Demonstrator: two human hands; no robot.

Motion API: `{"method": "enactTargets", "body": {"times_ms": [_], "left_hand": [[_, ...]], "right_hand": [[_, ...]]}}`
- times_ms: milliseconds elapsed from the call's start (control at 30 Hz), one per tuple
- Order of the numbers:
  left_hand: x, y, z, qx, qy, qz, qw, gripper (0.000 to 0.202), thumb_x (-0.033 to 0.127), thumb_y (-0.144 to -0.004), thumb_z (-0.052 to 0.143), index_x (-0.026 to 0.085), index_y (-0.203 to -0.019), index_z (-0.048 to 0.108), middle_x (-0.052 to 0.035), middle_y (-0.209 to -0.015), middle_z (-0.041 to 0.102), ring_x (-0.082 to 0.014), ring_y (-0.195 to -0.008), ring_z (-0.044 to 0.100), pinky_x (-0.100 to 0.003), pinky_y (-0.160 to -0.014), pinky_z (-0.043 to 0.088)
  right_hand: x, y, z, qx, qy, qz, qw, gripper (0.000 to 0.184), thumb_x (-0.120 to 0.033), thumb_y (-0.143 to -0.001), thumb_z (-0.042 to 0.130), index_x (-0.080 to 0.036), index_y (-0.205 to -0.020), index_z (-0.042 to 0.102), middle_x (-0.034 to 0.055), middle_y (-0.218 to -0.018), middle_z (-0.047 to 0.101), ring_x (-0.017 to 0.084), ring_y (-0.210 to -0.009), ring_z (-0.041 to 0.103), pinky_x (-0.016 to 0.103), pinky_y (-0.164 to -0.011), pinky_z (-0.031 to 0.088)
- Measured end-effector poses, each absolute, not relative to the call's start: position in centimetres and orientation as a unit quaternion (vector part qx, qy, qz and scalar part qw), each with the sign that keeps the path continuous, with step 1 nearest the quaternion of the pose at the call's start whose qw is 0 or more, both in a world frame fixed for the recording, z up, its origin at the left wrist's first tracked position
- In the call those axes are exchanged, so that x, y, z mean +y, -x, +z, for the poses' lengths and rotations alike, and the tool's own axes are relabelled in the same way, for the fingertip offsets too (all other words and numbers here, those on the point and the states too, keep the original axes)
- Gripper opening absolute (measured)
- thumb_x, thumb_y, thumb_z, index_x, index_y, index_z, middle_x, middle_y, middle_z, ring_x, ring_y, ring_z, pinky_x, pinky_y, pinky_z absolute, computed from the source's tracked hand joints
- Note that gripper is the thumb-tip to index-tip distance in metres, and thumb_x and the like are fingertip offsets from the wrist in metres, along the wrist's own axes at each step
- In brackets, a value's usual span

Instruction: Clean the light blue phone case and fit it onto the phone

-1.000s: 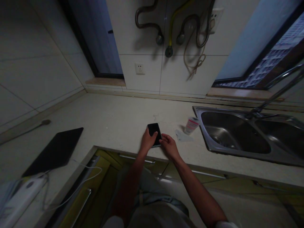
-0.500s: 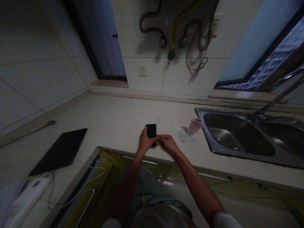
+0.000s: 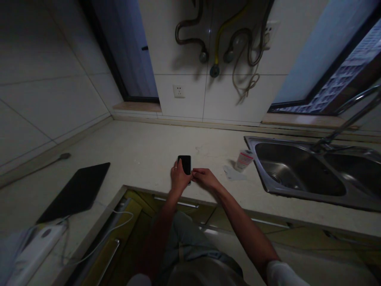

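A black-screened phone [image 3: 186, 163] lies face up on the counter near its front edge. My left hand [image 3: 179, 177] is closed around the phone's lower left part, fingers along its left side and thumb across to the right edge. Just to the right, my right hand [image 3: 205, 178] is closed in a pinch, its fingertips close to the phone's right edge and my left thumb. Whatever lies in that pinch is too small to make out. Right of my right hand, a thin pale packet or paper [image 3: 232, 173] lies flat beside an upright clear cup with red print [image 3: 244, 160].
A double steel sink [image 3: 297, 167] with a tap is set into the counter [image 3: 149, 143] at the right. On the left lie a dark flat panel [image 3: 76, 190], a white device [image 3: 38, 250] and cables. Pipes and a socket [image 3: 179, 91] are on the wall behind.
The phone and my left hand have shifted slightly left. My right fingertips have followed a little to the left and now sit at the phone's edge, still pinched.
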State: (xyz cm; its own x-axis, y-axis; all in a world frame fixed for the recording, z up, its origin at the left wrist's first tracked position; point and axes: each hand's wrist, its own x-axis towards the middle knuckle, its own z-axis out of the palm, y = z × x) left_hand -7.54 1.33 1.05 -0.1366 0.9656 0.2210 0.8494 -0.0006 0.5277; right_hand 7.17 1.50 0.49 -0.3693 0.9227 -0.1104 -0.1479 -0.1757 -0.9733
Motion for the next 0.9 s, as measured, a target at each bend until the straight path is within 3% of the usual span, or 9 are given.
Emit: {"method": "enactTargets", "body": {"times_ms": [200,300,500,633,767,800,900], "left_hand": [[1.3,7.8,1.4,0.732,-0.637,0.226,0.087,0.094,0.045,-0.075,0.070,0.004,-0.151,0.031,-0.0224,-0.150,0.036,-0.0384,-0.133,0.040,-0.052,-0.109,0.030],[1.2,7.8,1.6,0.732,-0.641,0.217,0.084,0.090,0.040,-0.073,0.068,0.004,-0.148,0.035,-0.0219,-0.148,0.039,-0.0381,-0.130,0.042,-0.051,-0.108,0.031],[1.3,8.0,1.3,0.715,-0.657,0.224,0.078,0.075,0.040,-0.071,0.067,0.008,-0.136,0.049,-0.0191,-0.141,0.048,-0.0354,-0.126,0.044,-0.051,-0.106,0.032],[2.1,8.9,0.7,0.685,-0.680,0.244,0.098,0.082,0.037,-0.068,0.070,0.009,-0.141,0.044,-0.0177,-0.141,0.049,-0.0349,-0.133,0.039,-0.052,-0.110,0.028],[2.6,10.8,-0.1,0.643,-0.605,0.417,0.215,0.071,0.048,-0.076,0.066,0.011,-0.134,0.051,-0.0180,-0.137,0.053,-0.0296,-0.129,0.046,-0.045,-0.110,0.033],[2.6,11.4,-0.3,0.625,-0.545,0.492,0.264,0.063,0.050,-0.080,0.060,0.013,-0.131,0.053,-0.0165,-0.137,0.053,-0.0260,-0.125,0.051,-0.041,-0.105,0.040],[2.1,12.9,-0.9,0.571,-0.396,0.636,0.336,0.049,0.046,-0.076,0.064,0.013,-0.112,0.058,-0.0138,-0.119,0.062,-0.0197,-0.105,0.061,-0.031,-0.091,0.048]], "right_hand": [[0.0,-8.0,0.6,-0.398,0.391,0.704,0.439,0.054,-0.046,-0.056,0.086,-0.010,-0.093,0.068,0.0102,-0.099,0.070,0.016,-0.084,0.067,0.032,-0.092,0.051],[-0.9,-10.1,1.1,-0.364,0.424,0.690,0.461,0.065,-0.047,-0.053,0.088,-0.011,-0.102,0.068,0.0142,-0.108,0.070,0.020,-0.086,0.069,0.035,-0.089,0.052],[-2.0,-17.1,0.5,-0.413,0.486,0.569,0.519,0.061,-0.052,-0.062,0.083,-0.010,-0.103,0.066,0.0160,-0.107,0.070,0.021,-0.084,0.069,0.038,-0.087,0.052],[-2.5,-19.7,-1.1,-0.393,0.520,0.490,0.578,0.060,-0.057,-0.068,0.079,-0.011,-0.102,0.064,0.0138,-0.100,0.070,0.021,-0.081,0.068,0.040,-0.086,0.052],[-2.8,-19.6,-1.9,-0.448,0.538,0.452,0.553,0.058,-0.059,-0.074,0.072,-0.011,-0.105,0.064,0.0136,-0.100,0.069,0.023,-0.085,0.068,0.040,-0.086,0.052],[-2.8,-19.4,-2.0,-0.476,0.544,0.435,0.537,0.056,-0.059,-0.077,0.070,-0.011,-0.106,0.064,0.0138,-0.101,0.069,0.023,-0.087,0.068,0.040,-0.086,0.051],[-2.9,-19.1,-2.2,-0.533,0.561,0.383,0.505,0.051,-0.057,-0.083,0.065,-0.012,-0.108,0.066,0.0135,-0.105,0.069,0.024,-0.092,0.067,0.040,-0.086,0.052]]}}
